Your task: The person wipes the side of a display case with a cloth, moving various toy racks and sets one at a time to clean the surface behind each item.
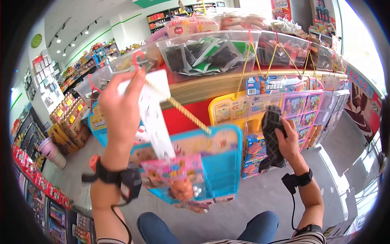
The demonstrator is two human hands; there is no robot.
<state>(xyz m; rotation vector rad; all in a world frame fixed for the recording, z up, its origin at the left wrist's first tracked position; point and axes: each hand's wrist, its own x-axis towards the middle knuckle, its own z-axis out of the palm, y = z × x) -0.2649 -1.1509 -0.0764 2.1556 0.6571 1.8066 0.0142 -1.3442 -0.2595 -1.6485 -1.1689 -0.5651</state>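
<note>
My left hand [122, 101] is closed at the end of a yellow-and-black twisted cord [185, 112], right below a red hook [139, 59]. The cord runs down to a blue hanging display board [221, 175], which tilts in front of the shelf. A white paper strip [156, 126] and a pink toy packet [172, 166] overlap the board and look blurred. In my right hand [289, 140] is a bunched dark cloth [271, 136] with a pale grid pattern. It overlaps a yellow display board [225, 116] hanging behind it.
Clear plastic bins [207, 53] of packets line the shelf top. Further display boards [315, 105] hang by cords on the right. Stacked cartons [69, 114] and buckets [53, 152] stand on the floor at the left, near stocked shelves [36, 179].
</note>
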